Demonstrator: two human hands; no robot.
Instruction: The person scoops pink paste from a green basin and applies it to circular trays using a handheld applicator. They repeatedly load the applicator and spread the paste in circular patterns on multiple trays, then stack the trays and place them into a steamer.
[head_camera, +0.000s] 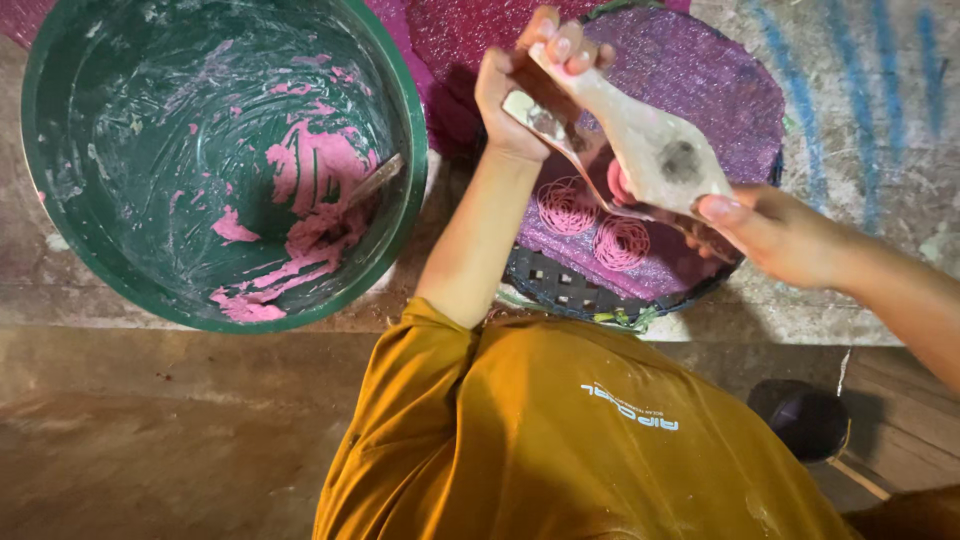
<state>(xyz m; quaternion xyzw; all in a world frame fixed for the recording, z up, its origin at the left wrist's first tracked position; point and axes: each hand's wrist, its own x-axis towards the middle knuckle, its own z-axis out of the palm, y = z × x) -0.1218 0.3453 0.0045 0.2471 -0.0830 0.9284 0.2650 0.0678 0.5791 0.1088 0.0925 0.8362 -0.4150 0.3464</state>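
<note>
Pink dough: smeared round the inside of the green tub, a spoon handle poking out of it.
Press: wooden press tilted over the tray, probably so the strands drop straight down.
Left hand: clenched on the upper handle.
Right hand: gripping the lower end.
Tray: round woven tray, purple-lined, holds two pink noodle coils.

A basin is set at the left, a spoon inside it. A woven tray lies to its right, two noodle coils on it, a press held above.
</note>
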